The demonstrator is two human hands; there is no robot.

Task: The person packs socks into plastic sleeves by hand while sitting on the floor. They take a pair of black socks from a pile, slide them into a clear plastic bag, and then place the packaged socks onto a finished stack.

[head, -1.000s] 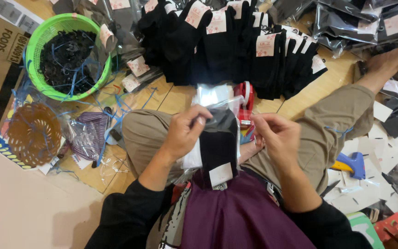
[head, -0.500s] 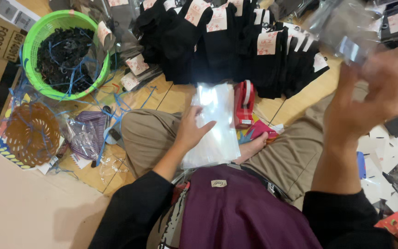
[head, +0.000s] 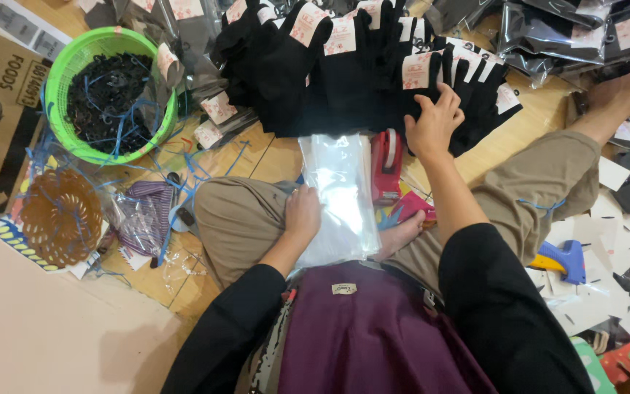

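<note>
Black socks with paper tags lie fanned on the floor ahead of the knees. Right hand rests on the pile's right edge, fingers spread, gripping nothing yet. Best pinch one pair by its tag end. Left hand presses flat on the clear bags in the lap.

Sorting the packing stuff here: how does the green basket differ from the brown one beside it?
The green basket is bright green with tall walls; the brown basket is brown, flatter and lacy. The green basket holds a heap of small black pieces with blue ties; the brown basket holds only a few blue ties. The green basket lies farther from the left hand. Both are round, plastic-looking, and sit on the floor.
</note>
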